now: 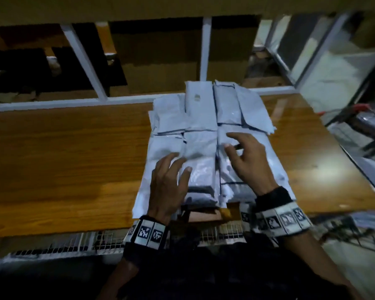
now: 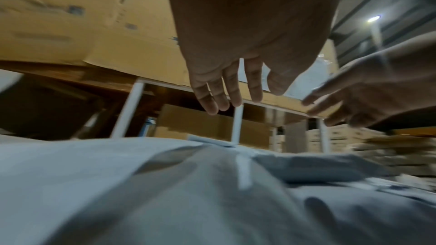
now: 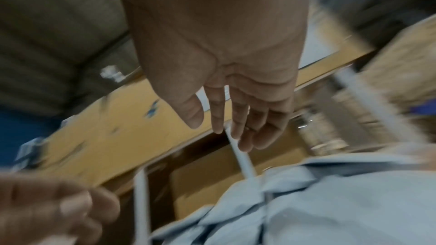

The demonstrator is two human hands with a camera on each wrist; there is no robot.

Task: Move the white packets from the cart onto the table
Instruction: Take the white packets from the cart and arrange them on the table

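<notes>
Wristbands (image 1: 148, 231) with printed markers sit nearest, at 6 o'clock. Both hands hover over the packets (image 1: 204, 135), fingers spread wide, holding nothing: left hand (image 1: 169, 182) at 7 o'clock of the pile, right hand (image 1: 250, 158) at 4 o'clock. Only the wrist views show air under the palms. Packets lie stacked on the tabletop (image 1: 63, 161), bare wood toward 9 o'clock. Boxes (image 2: 94, 31) stand beyond.

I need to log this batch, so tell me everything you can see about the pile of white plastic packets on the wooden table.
The pile of white plastic packets lies flat on the brown wooden table, overlapping in rough rows, glossy and slightly crinkled. Its near edge overhangs the table's front. The left hand and right hand are spread open over the nearest packets.
</notes>
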